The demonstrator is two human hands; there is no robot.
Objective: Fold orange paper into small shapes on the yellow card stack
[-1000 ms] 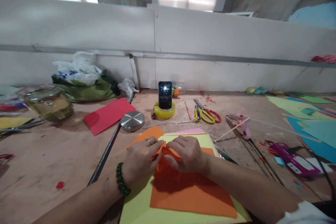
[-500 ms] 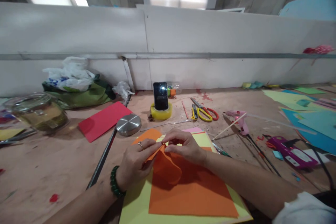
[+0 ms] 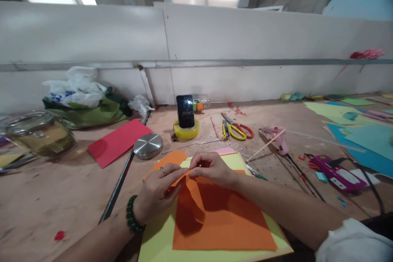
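Note:
A curled piece of orange paper [image 3: 194, 196] hangs from between my two hands. My left hand [image 3: 161, 186], with a ring and a green bead bracelet [image 3: 133, 214], is closed on its left edge. My right hand [image 3: 211, 168] pinches the same piece at its top, the fingertips of both hands meeting there. Beneath lies a flat orange sheet [image 3: 233, 229] on a stack of yellow paper [image 3: 156, 237]. Another orange piece [image 3: 173, 157] shows behind my left hand. The pinched edge is partly hidden by my fingers.
Beyond my hands stand a phone [image 3: 185, 111] on a yellow tape roll [image 3: 186, 131] and scissors [image 3: 238, 130]. To the right lie a pink glue gun [image 3: 276, 137] and a purple device [image 3: 337, 174] with cords. At left are a round metal lid [image 3: 147, 146], red paper [image 3: 118, 143] and a glass jar [image 3: 38, 133].
The hanging orange piece has swung and narrowed, its lower end curling more to the left. My right fingers have drawn closer together at the pinch. The view has shifted slightly.

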